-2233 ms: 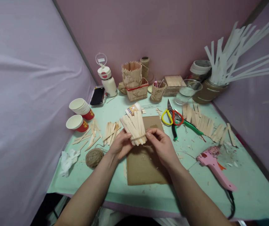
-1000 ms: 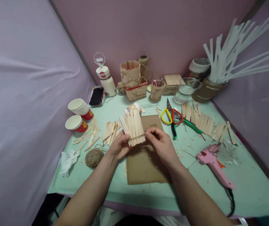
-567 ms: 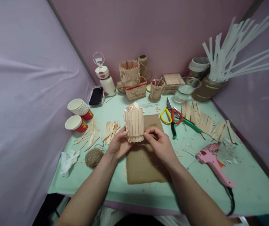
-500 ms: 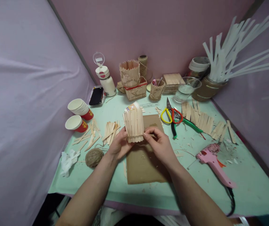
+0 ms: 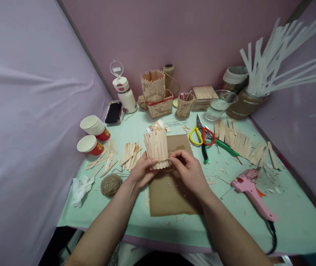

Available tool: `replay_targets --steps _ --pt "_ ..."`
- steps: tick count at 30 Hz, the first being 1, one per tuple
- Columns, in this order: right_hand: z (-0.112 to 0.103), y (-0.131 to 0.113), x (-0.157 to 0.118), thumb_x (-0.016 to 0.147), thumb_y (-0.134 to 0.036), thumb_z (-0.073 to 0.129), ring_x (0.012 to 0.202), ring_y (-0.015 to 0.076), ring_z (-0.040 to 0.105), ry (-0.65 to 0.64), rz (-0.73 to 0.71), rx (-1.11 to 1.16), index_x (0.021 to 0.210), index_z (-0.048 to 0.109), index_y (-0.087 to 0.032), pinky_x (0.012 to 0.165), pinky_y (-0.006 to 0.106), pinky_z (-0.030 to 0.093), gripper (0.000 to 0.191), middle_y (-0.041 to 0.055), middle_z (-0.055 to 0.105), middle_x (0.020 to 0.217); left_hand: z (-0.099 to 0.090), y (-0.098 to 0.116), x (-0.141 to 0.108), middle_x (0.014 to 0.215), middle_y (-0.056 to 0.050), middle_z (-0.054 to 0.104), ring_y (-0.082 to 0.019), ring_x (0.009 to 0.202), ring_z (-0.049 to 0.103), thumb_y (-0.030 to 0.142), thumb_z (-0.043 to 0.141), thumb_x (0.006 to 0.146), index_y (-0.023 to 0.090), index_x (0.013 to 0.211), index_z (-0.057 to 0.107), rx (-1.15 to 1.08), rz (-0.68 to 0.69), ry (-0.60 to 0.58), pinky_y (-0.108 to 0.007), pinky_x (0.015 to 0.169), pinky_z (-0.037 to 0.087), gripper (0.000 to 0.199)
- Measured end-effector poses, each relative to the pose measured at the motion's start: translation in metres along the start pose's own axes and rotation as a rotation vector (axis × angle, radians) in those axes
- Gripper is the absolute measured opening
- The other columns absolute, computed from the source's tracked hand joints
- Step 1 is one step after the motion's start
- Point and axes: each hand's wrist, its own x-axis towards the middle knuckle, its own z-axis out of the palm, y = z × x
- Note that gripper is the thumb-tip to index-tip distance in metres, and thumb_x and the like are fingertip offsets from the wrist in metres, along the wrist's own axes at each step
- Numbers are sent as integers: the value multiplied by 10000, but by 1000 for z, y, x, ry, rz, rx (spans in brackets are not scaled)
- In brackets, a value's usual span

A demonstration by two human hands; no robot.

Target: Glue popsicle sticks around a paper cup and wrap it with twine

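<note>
A cup covered with upright wooden craft sticks (image 5: 158, 146) is in front of me, over a brown board. My left hand (image 5: 142, 170) is closed around its lower left side, with the thumb laid on the front near the twine. A strand of twine (image 5: 162, 160) runs across the sticks near the lower end. At the right edge, my right hand (image 5: 186, 168) pinches that twine between thumb and fingers. Just behind stands a paper cup with a printed pattern (image 5: 157, 126), partly hidden. To the left lies a ball of twine (image 5: 111, 185).
Right of the brown board (image 5: 171, 199) lie scissors (image 5: 202, 135), green-handled pliers (image 5: 226, 147) and a pink glue gun (image 5: 254, 195). Loose craft sticks (image 5: 131, 153) and stacked paper cups (image 5: 93, 127) are at left. Stick-covered containers (image 5: 154, 87) and a water cup (image 5: 220, 105) stand at the back.
The stick-covered cup has tipped and dropped slightly, showing more of the patterned cup behind it. My left thumb has come onto the front by the twine. The right hand stays pinched at the edge.
</note>
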Motion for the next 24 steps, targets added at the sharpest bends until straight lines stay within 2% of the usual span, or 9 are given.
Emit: replay_targets --steps 6,11,18,24 --pt "-1 -1 0 884 -356 625 761 199 607 19 3 -8 827 653 -234 719 314 451 138 13 697 819 -1 3 0 1132 -171 745 -371 1169 670 226 835 626 122 1211 622 -15 -35 -83 -495 1012 547 631" --pt "-3 -4 1 879 -347 612 747 190 592 -7 4 16 807 642 -232 717 310 446 139 7 680 797 -2 4 -1 1166 -186 734 -403 1196 652 263 860 599 121 1266 598 -34 -46 -95 -536 1024 539 731" --pt "-2 -8 2 860 -341 596 742 177 572 -69 60 90 787 626 -233 721 306 446 133 -3 652 784 -7 2 -1 1112 -167 747 -405 1198 648 282 870 590 132 1287 578 -32 -38 -61 -519 1006 557 770" --pt "-4 -4 2 857 -374 623 754 168 565 -86 103 147 799 630 -223 726 299 430 162 -8 636 786 -4 5 -3 1144 -150 739 -374 1155 674 288 858 626 151 1203 609 -20 -24 -82 -507 991 559 643"
